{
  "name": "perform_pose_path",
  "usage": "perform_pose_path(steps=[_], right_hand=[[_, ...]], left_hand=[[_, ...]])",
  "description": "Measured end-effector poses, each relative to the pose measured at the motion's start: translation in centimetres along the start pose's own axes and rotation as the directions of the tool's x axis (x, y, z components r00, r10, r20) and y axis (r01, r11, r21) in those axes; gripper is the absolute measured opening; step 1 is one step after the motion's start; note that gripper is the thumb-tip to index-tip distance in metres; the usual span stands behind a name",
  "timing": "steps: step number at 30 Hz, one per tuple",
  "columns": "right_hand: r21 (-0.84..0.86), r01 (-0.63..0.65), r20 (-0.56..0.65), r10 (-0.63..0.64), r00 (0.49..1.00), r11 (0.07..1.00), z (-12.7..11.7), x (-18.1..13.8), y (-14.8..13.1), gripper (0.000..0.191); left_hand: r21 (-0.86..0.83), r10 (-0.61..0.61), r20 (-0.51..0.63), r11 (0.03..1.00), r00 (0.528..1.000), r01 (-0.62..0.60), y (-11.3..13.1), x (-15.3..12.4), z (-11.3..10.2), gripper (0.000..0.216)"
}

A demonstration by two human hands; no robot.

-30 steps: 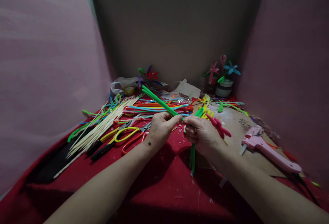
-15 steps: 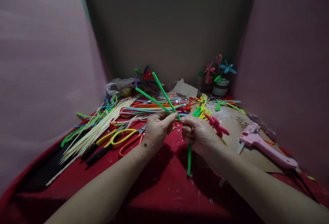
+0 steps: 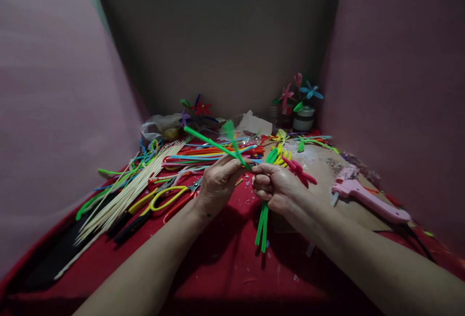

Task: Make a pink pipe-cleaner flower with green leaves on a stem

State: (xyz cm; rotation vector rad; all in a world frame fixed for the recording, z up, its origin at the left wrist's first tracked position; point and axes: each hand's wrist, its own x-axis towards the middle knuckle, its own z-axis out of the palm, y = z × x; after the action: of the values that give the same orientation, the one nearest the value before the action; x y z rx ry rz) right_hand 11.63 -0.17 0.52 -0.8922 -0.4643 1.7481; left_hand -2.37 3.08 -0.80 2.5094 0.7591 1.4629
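Lower green strands now apart

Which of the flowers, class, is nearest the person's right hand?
The deep pink flower, showing right beside the right hand. The red flower, purple flower, blue flower and pale pink flower are all farther off, toward the back.

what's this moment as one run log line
left hand: touching green pipe cleaners | right hand: gripping green stems | left side: wooden sticks | right side: pink glue gun
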Motion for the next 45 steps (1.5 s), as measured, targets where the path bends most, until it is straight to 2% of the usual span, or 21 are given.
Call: perform_pose_path(steps=[3,6,9,11,14,18,22,28,33,36,41,43,45], right_hand=[[-0.040,0.041,0.004,-0.041,0.999,0.998,-0.2,-0.1,0.1,0.011],[-0.077,0.073,0.027,-0.071,0.997,0.994,-0.4,-0.1,0.3,0.012],[-0.094,0.072,0.045,-0.069,0.997,0.993,-0.5,0.0,0.4,0.014],[-0.105,0.063,0.060,-0.057,0.997,0.992,-0.4,-0.1,0.4,0.015],[-0.142,0.067,0.076,-0.057,0.995,0.988,-0.3,-0.3,0.5,0.013],[-0.200,0.084,0.089,-0.068,0.994,0.976,-0.2,-0.5,0.4,0.010],[-0.243,0.131,0.109,-0.106,0.988,0.961,-0.2,-0.7,0.3,0.009],[-0.270,0.147,0.147,-0.110,0.983,0.952,-0.1,-1.0,0.1,0.009],[-0.240,0.039,0.188,0.007,0.982,0.970,-0.1,-1.1,-0.4,0.011],[-0.240,0.055,0.219,-0.001,0.976,0.969,-0.2,-1.2,-0.5,0.010],[-0.320,0.240,0.234,-0.169,0.957,0.916,0.0,-1.5,-0.1,0.013],[-0.410,0.323,0.233,-0.244,0.941,0.853,0.2,-1.8,0.1,0.014],[-0.545,0.450,0.247,-0.377,0.893,0.708,0.4,-2.3,0.3,0.013]], left_hand=[[0.138,0.013,0.066,0.990,0.998,-0.022,-0.3,0.4,-0.7,0.015],[0.198,-0.043,0.174,0.980,0.984,0.008,-0.6,0.8,-1.3,0.016],[0.269,-0.054,0.186,0.963,0.981,0.002,-0.6,1.0,-1.8,0.018],[0.320,0.047,0.153,0.943,0.987,-0.095,-0.4,1.2,-2.0,0.017],[0.374,0.197,0.172,0.893,0.965,-0.249,-0.1,1.6,-2.3,0.017],[0.232,0.240,0.255,0.925,0.937,-0.300,0.1,1.8,-2.5,0.015],[0.154,0.170,0.247,0.965,0.954,-0.212,0.4,1.9,-2.7,0.016],[0.190,0.188,0.249,0.953,0.950,-0.238,1.0,2.0,-3.0,0.015],[0.200,0.218,0.211,0.944,0.953,-0.261,1.1,1.9,-3.1,0.015],[0.157,0.193,0.209,0.961,0.959,-0.228,1.2,1.9,-3.4,0.013],[0.154,0.135,0.227,0.973,0.964,-0.173,2.0,1.9,-3.7,0.014],[0.123,0.042,0.238,0.990,0.970,-0.073,2.4,1.9,-3.7,0.014],[0.023,-0.133,0.266,0.991,0.955,0.131,2.7,1.9,-3.6,0.013]])
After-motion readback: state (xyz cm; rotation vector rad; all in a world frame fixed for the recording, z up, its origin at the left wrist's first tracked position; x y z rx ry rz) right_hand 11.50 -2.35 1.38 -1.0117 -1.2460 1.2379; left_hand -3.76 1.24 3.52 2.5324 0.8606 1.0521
